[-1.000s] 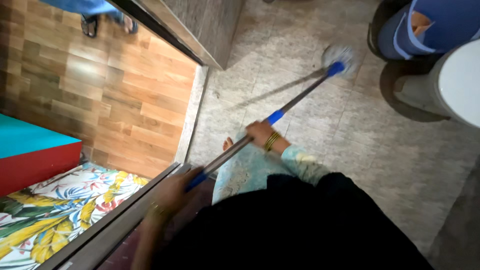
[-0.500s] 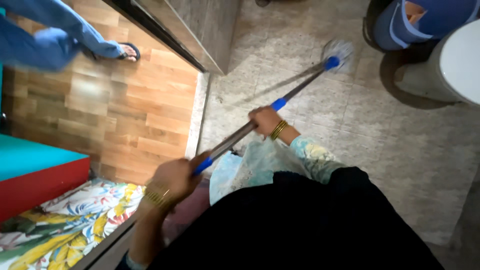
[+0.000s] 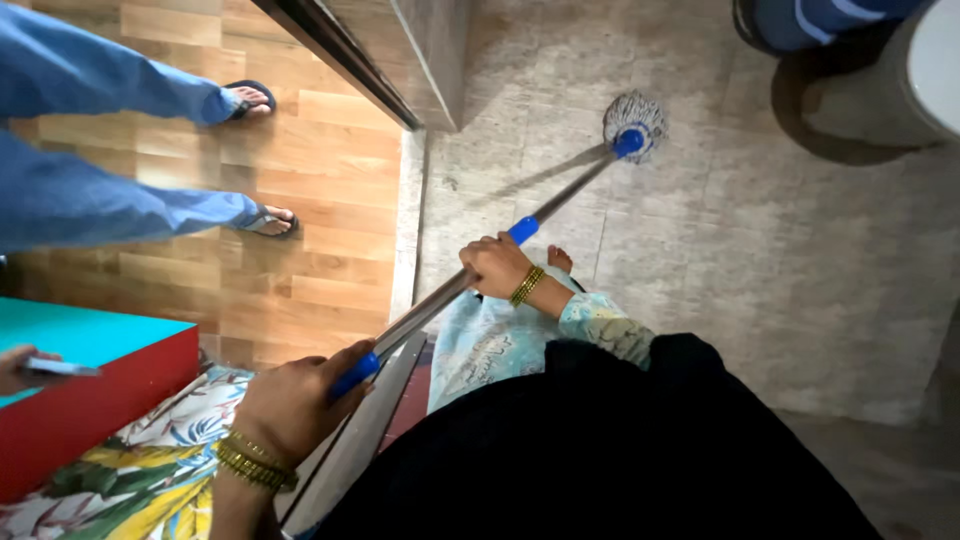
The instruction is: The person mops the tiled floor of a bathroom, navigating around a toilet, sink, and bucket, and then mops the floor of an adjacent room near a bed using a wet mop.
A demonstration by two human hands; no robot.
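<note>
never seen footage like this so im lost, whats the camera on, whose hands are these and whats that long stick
The camera sits on a person's head and looks straight down, so you see their own body and arms. Their left hand grips the blue end of a long silver metal mop handle, and their right hand holds it further along. The grey string mop head rests on the pale tiled floor. At left, on a wooden plank floor, stand another person's blue-trousered legs in sandals. A red and teal box sits nearby.

Both hands, left hand (image 3: 295,400) and right hand (image 3: 497,266), grip a mop (image 3: 633,122) resting on the tiled floor (image 3: 780,250).
</note>
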